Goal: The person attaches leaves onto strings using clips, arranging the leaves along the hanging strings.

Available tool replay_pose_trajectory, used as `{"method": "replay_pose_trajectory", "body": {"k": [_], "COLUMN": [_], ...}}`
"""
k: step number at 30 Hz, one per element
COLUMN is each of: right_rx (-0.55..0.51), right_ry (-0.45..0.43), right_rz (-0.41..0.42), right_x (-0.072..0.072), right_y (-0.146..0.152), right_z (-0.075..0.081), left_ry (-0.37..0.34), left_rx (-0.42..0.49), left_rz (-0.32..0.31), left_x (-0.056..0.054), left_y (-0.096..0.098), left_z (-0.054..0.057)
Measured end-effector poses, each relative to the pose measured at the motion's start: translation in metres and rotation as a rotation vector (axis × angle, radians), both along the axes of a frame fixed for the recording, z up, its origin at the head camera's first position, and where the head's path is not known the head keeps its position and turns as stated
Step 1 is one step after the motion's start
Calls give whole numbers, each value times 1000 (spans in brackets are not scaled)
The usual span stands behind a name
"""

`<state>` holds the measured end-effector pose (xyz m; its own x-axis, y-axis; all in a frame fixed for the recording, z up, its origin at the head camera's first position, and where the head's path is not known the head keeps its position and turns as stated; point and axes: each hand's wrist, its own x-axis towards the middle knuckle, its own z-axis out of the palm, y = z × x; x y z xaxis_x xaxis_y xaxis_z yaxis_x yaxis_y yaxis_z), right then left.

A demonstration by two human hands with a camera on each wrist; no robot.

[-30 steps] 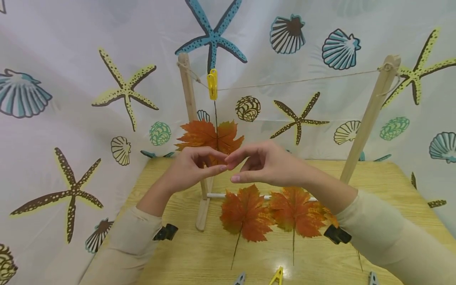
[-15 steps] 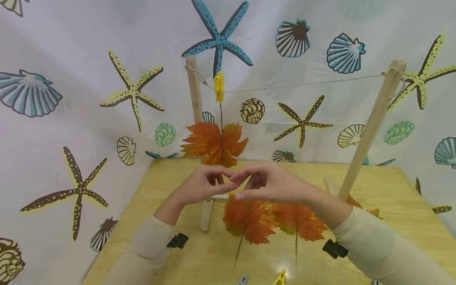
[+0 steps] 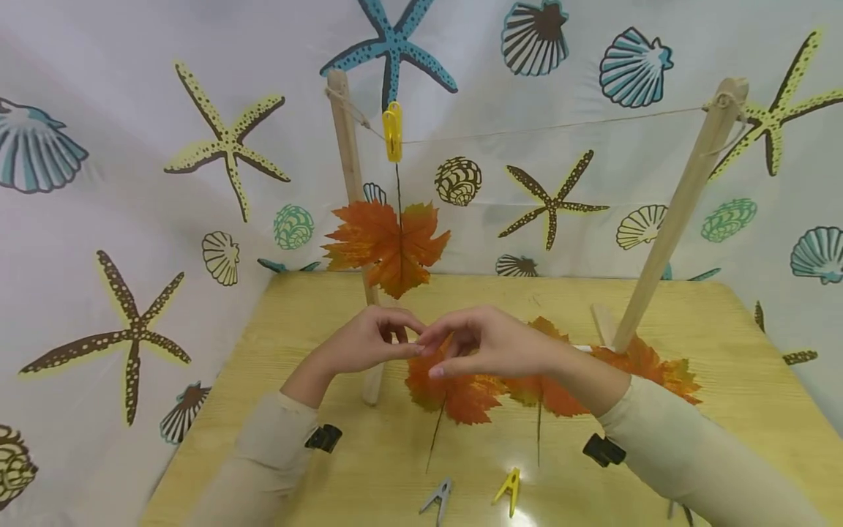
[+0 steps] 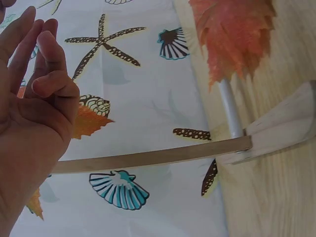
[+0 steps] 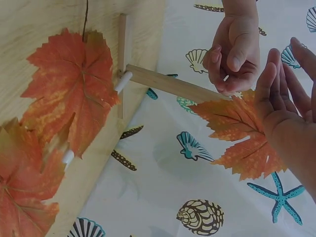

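My left hand (image 3: 369, 340) and right hand (image 3: 494, 342) are raised over the table, fingers loosely bent and fingertips meeting or nearly so in the head view. Neither holds anything. Just behind them an orange maple leaf (image 3: 388, 241) hangs by its stem from a yellow clothespin (image 3: 393, 132) on a string (image 3: 553, 127). Below lie more orange leaves: one (image 3: 454, 399) partly behind my right hand, another (image 3: 549, 395) partly behind my right forearm, and a third (image 3: 648, 362) at the right. The right wrist view shows the left hand (image 5: 237, 54) beside the right hand (image 5: 291, 98).
Wooden posts (image 3: 681, 216) carry the string at either end, joined low down by a white rod (image 5: 123, 81). On the near table (image 3: 369, 468) lie a grey clothespin (image 3: 437, 499) and a yellow clothespin (image 3: 508, 490). A cloth printed with shells and starfish surrounds the table.
Both hands have come down from in front of the hanging leaf to below it, still fingertip to fingertip. The head view has shifted slightly. Leaves and clothespins stay in place.
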<state>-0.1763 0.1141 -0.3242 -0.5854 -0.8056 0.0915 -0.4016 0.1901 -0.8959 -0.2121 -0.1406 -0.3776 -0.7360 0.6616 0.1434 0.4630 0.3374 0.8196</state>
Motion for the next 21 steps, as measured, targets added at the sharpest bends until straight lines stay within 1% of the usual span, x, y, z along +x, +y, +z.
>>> {"method": "replay_pose_trajectory", "body": {"k": [3, 6, 8, 10, 13, 15, 17, 19, 21], "right_rx": [12, 33, 52, 65, 86, 97, 112, 117, 122], "right_ry": [-1, 20, 27, 38, 45, 58, 56, 49, 40], "right_rz": [21, 43, 62, 96, 144, 167, 174, 177, 184], "right_x": [0, 2, 3, 5, 7, 9, 11, 13, 16], "right_y": [0, -1, -3, -7, -11, -13, -13, -12, -12], "right_z": [-3, -8, -13, -18, -28, -34, -40, -46, -51], "left_ry": [-29, -55, -67, -67, -86, -89, -110, -121, -133], "left_rx": [-1, -7, -5, -21, -44, -61, -59, -46, -51], "left_rz": [-60, -115, -155, -191, -254, -276, -286, -288, -277], "left_x": [-2, -3, -3, -4, -6, -6, -5, -5, -3], "left_y": [3, 5, 5, 5, 5, 6, 8, 10, 11], "left_z": [-4, -11, -17, -25, -36, -42, -48, -53, -59]}}
